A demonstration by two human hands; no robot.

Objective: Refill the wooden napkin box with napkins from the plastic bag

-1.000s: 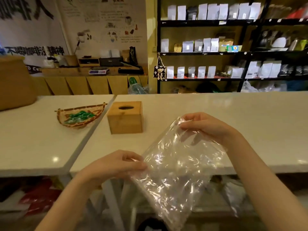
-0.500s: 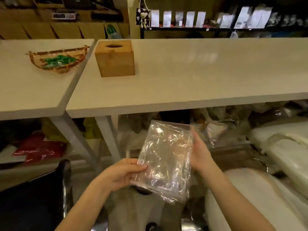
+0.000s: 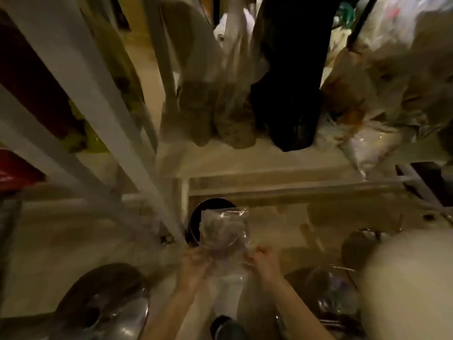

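I look down below the table, and the view is blurred. An empty clear plastic bag (image 3: 224, 235) hangs low over the floor, held upright from its lower part. My left hand (image 3: 195, 265) pinches its left side and my right hand (image 3: 263, 263) pinches its right side. Just behind the bag is a round black opening, a bin or bucket (image 3: 197, 217). The wooden napkin box is out of view.
White table legs (image 3: 117, 133) slant down at the left. Several filled bags, one of them black (image 3: 289, 94), stand on a low shelf (image 3: 245, 163) ahead. A shiny metal stool base (image 3: 107, 307) is at lower left, a pale rounded object (image 3: 407, 285) at right.
My head has tipped from the tabletop down to the floor under the table. Both hands have lowered the empty bag towards the black opening; the wooden box has left the view.
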